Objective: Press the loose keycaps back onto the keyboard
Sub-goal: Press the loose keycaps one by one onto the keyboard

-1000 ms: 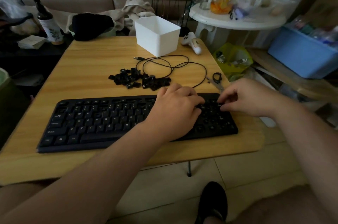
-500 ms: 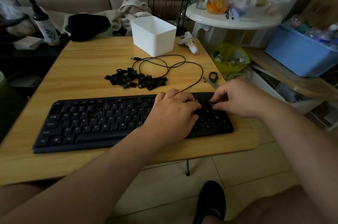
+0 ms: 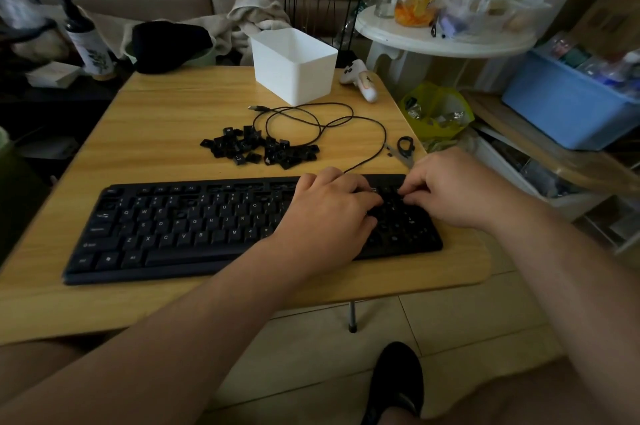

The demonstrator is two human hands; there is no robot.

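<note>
Head view: our left hand [image 3: 329, 213] and right hand [image 3: 450, 192] sit over the right end of the keyboard [image 3: 194, 227], fingers curled down onto the keys; whether either pinches a keycap we cannot tell. The loose keycaps [image 3: 259, 149] lie heaped on the table [image 3: 156, 119] behind the keyboard, beside the cable [image 3: 346, 119]. We judge them light, rigid, slippery: pinch by the sides. Our hands hide the empty sockets.

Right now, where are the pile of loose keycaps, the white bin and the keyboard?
pile of loose keycaps [image 3: 263, 149]: head view, middle of the heap.
white bin [image 3: 294, 72]: head view, front wall.
keyboard [image 3: 180, 227]: head view, letter keys left of the hands.
</note>
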